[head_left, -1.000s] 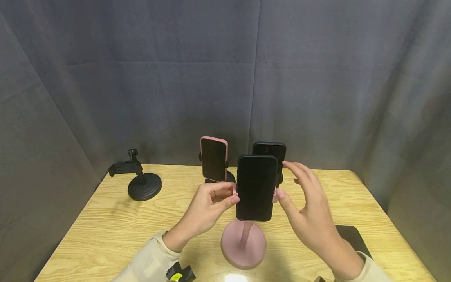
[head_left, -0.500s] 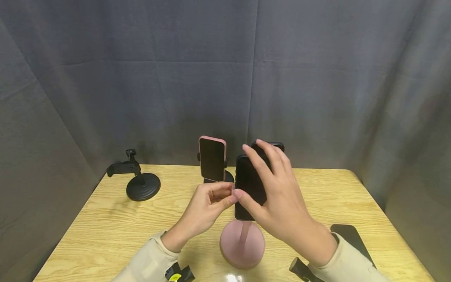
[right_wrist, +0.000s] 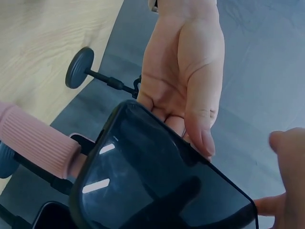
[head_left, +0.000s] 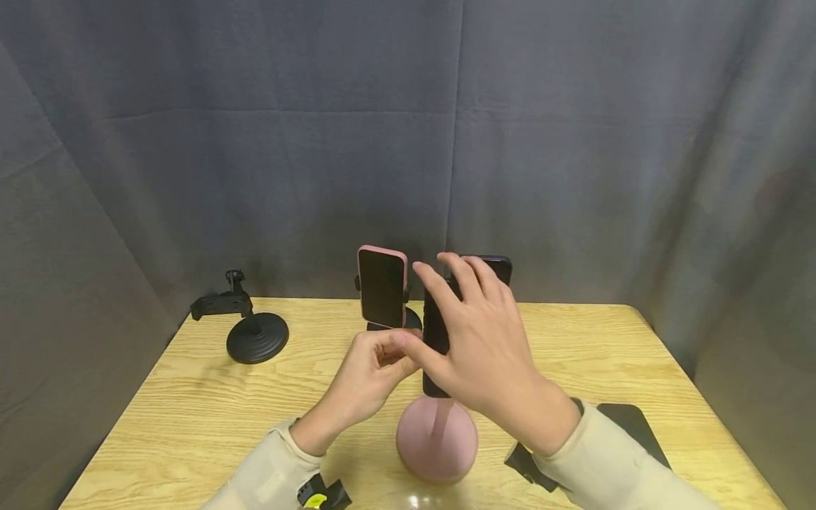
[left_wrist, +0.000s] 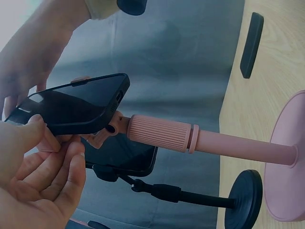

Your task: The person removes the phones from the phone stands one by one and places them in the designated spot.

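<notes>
A black phone [head_left: 435, 340] stands upright in the clamp of a pink phone stand [head_left: 437, 440]. My left hand [head_left: 366, 379] is at the phone's left side; in the left wrist view its thumb and fingers pinch the pink clamp arm [left_wrist: 49, 142]. My right hand [head_left: 484, 340] reaches across the phone's front with fingers spread, hiding much of the screen. Its thumb lies over the left fingertips in the head view. In the right wrist view, a finger of the right hand [right_wrist: 288, 179] meets the phone's edge, while the left thumb rests along another edge.
Behind stand a pink-cased phone [head_left: 382, 287] in a black stand and another dark phone [head_left: 500, 268], partly hidden. A black stand [head_left: 258, 338] without a phone is at the back left. A dark flat slab [head_left: 631, 428] lies right on the wooden table [head_left: 191, 425]. Grey curtains surround it.
My right hand has moved left from the phone's right side across its front, up to the left hand. The left hand keeps its pinch; the stand and phone stay put.
</notes>
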`<state>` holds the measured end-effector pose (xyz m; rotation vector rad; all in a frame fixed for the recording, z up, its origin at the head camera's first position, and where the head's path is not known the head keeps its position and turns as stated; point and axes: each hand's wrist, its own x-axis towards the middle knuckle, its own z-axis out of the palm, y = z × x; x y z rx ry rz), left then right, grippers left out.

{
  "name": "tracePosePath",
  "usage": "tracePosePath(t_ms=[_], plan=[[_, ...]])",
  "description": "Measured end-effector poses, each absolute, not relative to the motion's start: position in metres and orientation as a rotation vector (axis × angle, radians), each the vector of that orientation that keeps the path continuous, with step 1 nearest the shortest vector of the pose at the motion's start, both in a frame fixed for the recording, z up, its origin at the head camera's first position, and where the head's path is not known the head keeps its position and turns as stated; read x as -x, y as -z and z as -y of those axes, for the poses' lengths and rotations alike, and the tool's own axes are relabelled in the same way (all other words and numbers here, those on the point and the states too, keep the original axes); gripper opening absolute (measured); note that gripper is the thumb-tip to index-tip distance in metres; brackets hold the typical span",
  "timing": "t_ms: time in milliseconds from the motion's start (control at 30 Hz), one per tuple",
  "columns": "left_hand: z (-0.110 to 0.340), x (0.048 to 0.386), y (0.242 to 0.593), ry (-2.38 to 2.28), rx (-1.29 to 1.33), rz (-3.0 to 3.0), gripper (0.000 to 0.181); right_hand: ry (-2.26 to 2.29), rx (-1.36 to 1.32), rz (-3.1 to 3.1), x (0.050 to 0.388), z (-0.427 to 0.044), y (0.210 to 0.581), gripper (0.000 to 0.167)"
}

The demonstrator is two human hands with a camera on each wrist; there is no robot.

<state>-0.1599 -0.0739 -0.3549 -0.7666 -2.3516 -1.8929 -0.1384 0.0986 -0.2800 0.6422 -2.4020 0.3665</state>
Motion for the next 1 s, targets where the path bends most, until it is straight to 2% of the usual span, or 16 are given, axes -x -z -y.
tracePosePath(t_ms=[200,333,733,1000], plan=[[0.075,0.160,0.356,1.885,0.820,2.311,0.024,-0.274,-0.580,2.400,0.142,-0.094,0.280,0.067],[0.075,0.160,0.356,1.901,0.843,2.285,0.019,-0.241,-0.557,2.353,0.145,-0.092,0.282,0.062],[0.073,0.159,0.355,1.880,0.813,2.323,0.020,-0.171,-0.493,2.273,0.151,-0.088,0.287,0.055],[0.069,0.154,0.362,1.605,0.738,2.302,0.015,-0.163,-0.454,2.232,0.153,-0.084,0.288,0.053]])
